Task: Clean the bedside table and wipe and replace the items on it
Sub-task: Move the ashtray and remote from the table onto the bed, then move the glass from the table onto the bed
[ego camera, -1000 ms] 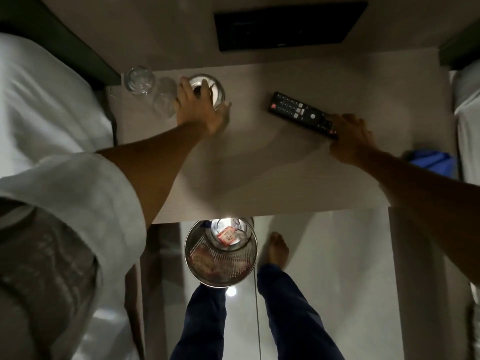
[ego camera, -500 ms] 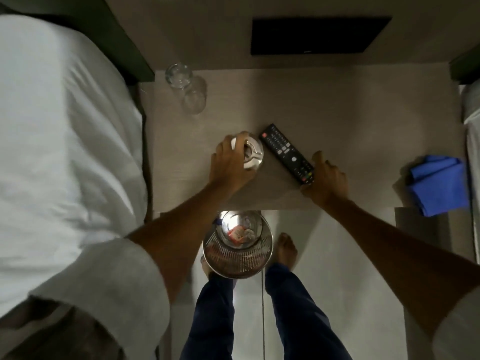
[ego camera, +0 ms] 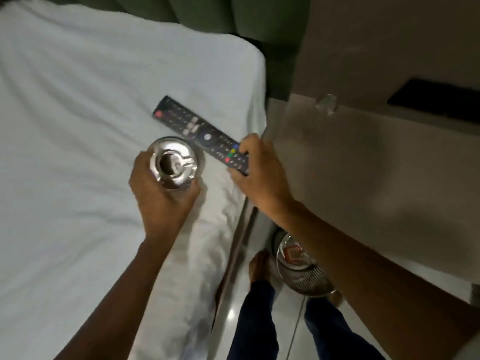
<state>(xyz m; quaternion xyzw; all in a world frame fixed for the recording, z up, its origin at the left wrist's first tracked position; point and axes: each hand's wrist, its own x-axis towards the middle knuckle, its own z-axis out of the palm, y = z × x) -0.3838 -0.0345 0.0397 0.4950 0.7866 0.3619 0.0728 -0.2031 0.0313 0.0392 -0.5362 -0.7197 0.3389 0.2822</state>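
My left hand (ego camera: 161, 196) grips a shiny round metal ashtray (ego camera: 174, 165) above the white bed (ego camera: 78, 126). My right hand (ego camera: 259, 175) holds the near end of a black remote control (ego camera: 197, 131), which stretches out over the bed's right edge. The bedside table (ego camera: 376, 165) lies to the right, beige and dim. A clear drinking glass (ego camera: 327, 103) stands blurred at its far left corner.
A metal mesh waste bin (ego camera: 301, 268) with a wrapper inside stands on the glossy floor under the table's front edge, beside my bare foot (ego camera: 259, 266). A green headboard (ego camera: 233, 14) runs behind the bed. A dark panel (ego camera: 436, 102) sits on the wall.
Both hands lifted the ashtray and the remote off the table and carried them left over the bed. The view turned left, so the blue cloth is out of sight.
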